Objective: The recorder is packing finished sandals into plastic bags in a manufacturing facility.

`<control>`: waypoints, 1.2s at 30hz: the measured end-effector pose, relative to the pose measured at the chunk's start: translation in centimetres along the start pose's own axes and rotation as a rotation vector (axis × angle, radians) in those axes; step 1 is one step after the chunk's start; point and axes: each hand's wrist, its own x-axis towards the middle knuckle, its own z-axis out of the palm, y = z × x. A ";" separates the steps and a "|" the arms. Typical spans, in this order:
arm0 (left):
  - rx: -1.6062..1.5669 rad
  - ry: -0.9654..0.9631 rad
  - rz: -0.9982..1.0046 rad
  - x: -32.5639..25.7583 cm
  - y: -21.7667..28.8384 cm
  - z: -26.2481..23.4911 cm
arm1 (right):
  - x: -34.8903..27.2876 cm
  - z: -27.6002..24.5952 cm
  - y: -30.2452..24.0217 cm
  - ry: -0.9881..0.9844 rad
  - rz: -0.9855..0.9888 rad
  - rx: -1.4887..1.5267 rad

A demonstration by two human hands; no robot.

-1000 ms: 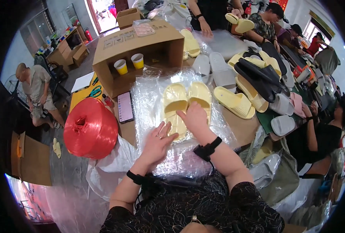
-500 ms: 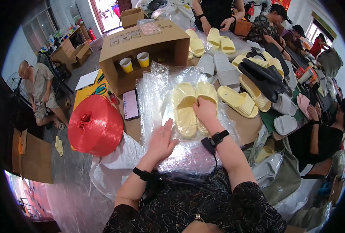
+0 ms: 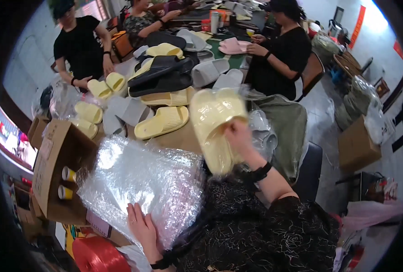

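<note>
A pair of pale yellow slippers point(image 3: 209, 129) in a clear bag is up off the table to my right, soles toward me hidden from sight. My right hand point(image 3: 238, 138) grips the pair, its fingers tucked at the foot opening and somewhat blurred. My left hand point(image 3: 142, 226) lies with fingers stretched out on a stack of clear plastic bags point(image 3: 151, 177), near the stack's front edge. Beyond the stack lies a loose yellow slipper point(image 3: 163, 122).
Grey, black and yellow slippers point(image 3: 160, 77) pile up ahead. At left stand an open cardboard box point(image 3: 52, 158) with two paper cups point(image 3: 65, 192) and a red twine roll point(image 3: 99, 256). A green-grey sack point(image 3: 283, 127) with bagged grey slippers point(image 3: 262, 131) is right. Co-workers point(image 3: 280, 50) sit around.
My right hand has lifted the bagged yellow slippers off the bag stack and carried them right. My left hand stays on the stack. The view has turned to the right.
</note>
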 end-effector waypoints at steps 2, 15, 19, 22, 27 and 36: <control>-0.001 -0.023 0.033 -0.1 0.2 0.2 | 2.0 -3.3 5.5 0.188 0.226 -0.068; 0.003 -0.029 -0.018 -0.6 -0.1 -0.6 | 4.5 7.1 22.1 -0.555 0.304 -0.955; 0.051 -0.036 0.022 -0.2 1.2 -0.6 | 6.1 8.5 26.6 -0.536 0.346 -0.854; 0.010 -0.011 0.085 0.3 0.9 0.6 | 5.9 10.2 30.4 -0.568 0.396 -0.909; 0.020 -0.039 -0.007 0.1 2.2 -1.4 | 5.3 12.0 28.5 -0.536 0.380 -0.477; 0.017 -0.019 0.017 -0.1 1.6 -0.6 | 7.8 4.9 25.4 0.248 0.312 0.363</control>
